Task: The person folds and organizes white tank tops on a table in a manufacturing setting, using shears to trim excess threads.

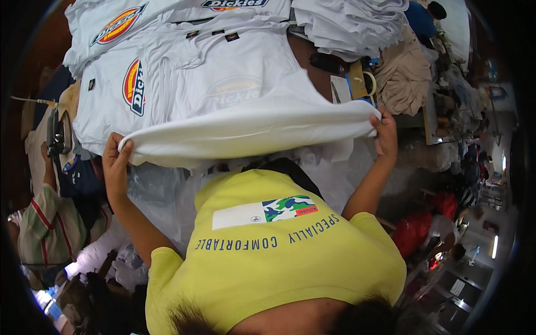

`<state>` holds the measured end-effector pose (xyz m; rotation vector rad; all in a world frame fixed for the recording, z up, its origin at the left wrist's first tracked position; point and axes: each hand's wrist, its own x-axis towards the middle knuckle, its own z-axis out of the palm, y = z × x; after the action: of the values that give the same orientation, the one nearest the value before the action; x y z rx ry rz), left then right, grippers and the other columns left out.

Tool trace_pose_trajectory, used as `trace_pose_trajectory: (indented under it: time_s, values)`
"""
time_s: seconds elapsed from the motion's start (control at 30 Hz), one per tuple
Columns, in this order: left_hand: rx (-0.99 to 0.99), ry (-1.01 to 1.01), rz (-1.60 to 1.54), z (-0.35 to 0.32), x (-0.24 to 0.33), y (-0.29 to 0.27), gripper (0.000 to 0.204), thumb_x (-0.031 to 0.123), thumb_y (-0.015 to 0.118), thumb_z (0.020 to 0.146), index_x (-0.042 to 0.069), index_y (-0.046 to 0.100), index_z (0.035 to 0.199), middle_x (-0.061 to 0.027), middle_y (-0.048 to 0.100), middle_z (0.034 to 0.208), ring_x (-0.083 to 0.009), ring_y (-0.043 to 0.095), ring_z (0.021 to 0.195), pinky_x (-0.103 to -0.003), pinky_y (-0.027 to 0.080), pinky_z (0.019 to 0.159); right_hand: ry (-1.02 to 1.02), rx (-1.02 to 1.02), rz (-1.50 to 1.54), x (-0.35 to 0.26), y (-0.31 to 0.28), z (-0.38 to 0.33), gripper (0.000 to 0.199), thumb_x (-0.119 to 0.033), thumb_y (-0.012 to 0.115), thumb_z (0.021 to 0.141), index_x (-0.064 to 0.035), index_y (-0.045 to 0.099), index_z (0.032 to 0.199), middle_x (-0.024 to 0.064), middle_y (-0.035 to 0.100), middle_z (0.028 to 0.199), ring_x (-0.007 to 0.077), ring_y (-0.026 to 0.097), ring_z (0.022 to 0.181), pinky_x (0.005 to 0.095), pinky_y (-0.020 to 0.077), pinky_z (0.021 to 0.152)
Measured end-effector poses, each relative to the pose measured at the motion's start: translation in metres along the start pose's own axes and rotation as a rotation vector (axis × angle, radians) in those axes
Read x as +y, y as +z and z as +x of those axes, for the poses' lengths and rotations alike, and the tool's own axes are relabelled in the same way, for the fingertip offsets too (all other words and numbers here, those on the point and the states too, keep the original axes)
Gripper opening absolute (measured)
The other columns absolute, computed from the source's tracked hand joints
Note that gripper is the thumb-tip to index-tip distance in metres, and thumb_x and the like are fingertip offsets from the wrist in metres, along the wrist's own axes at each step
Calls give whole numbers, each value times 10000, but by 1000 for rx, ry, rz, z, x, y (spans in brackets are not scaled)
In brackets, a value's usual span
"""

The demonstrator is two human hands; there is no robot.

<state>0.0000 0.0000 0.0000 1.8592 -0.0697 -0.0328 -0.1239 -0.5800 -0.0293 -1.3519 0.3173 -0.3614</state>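
Observation:
A white T-shirt (245, 131) is stretched between my two hands along its near edge, which bulges toward me. My left hand (118, 152) pinches the edge at its left corner, thumb on top. At the opposite corner my right hand (383, 131) grips the same edge between thumb and fingers. The far part of the shirt lies on the table, and a printed logo shows faintly through the cloth. Beside it on the left lies another white T-shirt (106, 109) with a red and yellow logo.
A tall stack of folded white shirts (352, 28) stands at the back right. Near it are a dark object (326, 62), a roll of tape (369, 84) and a beige cloth pile (403, 72). At the left a person (53, 223) works by an iron (57, 131).

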Motion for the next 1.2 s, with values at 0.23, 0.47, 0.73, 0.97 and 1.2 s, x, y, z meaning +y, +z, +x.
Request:
trace_pose_trajectory:
  time_s: [0.23,0.47,0.73,0.97,1.2]
  values:
    - [210,234,7,20,69,-56,185,162,633,818,65,495,893,41,478,712,-18,401,530,-143,270,443,-256,-75,-188,-102,41,36,281,-204,705,774,-62,538,950,-16,552,792,26,499,587,117,349,415]
    - [207,558,-118,235,73,-61,393,239,672,808,-12,572,1094,-112,621,1027,-152,601,926,-245,441,805,-604,104,-482,-56,137,257,494,-173,668,801,-87,445,1234,144,517,1163,267,502,1052,334,402,921]
    - [400,497,816,168,-101,28,445,291,706,715,80,571,1082,-161,568,1046,-349,490,1023,-456,380,865,-741,-239,-1014,115,125,135,352,-136,674,733,-69,583,1066,165,506,1175,318,483,1105,375,379,939]
    - [429,109,591,41,-173,74,389,182,661,755,63,552,1109,-112,567,983,-285,490,955,-393,366,855,-357,-19,-883,181,71,24,475,-47,671,675,-73,540,1131,138,490,1184,321,456,1125,385,352,971]
    - [346,26,718,47,-131,79,304,74,576,810,88,528,1110,-70,576,818,-239,540,785,-377,415,734,-445,143,-1071,181,86,24,357,-31,661,654,-105,601,999,106,510,1066,290,474,1029,381,365,898]
